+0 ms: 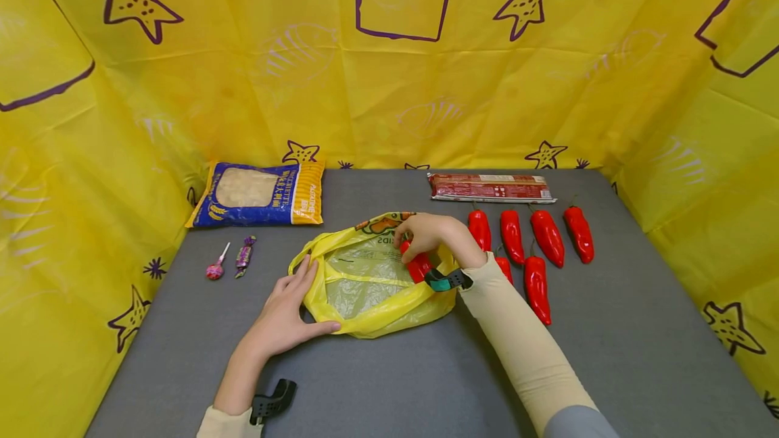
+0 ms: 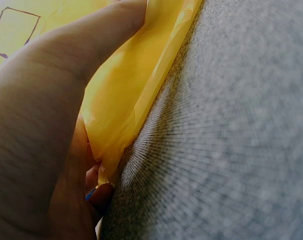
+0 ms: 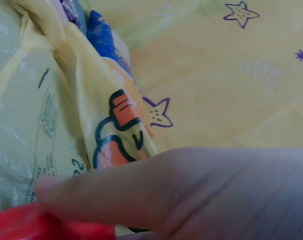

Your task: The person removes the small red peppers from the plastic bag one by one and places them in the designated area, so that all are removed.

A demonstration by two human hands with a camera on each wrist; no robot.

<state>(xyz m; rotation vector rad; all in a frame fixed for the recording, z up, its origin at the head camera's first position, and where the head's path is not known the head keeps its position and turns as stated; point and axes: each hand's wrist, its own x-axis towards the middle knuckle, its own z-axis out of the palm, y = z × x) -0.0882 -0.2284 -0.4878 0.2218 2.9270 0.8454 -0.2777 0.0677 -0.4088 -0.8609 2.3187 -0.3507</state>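
Note:
A yellow plastic bag (image 1: 380,320) lies with its mouth spread wide, showing its pale inside. My left hand (image 1: 286,309) is at the bag's left end, thumb and fingers spread apart, touching the rim. In the left wrist view, the thumb crosses the yellow film just above the cloth. Over the bag's right side, my right hand (image 1: 426,232) grips a red pepper (image 1: 418,266) within the mouth. That pepper (image 3: 21,222) shows under the thumb in the right wrist view. More red peppers (image 1: 537,289) lie right of the bag, partly behind the right forearm.
A blue-and-yellow pasta bag (image 1: 255,195) lies at the back left. In front of it are a lollipop (image 1: 216,269) and a purple wrapped candy (image 1: 245,257). A flat red package (image 1: 489,188) lies behind the peppers. Yellow printed cloth (image 1: 395,100) encloses the grey table (image 1: 389,391).

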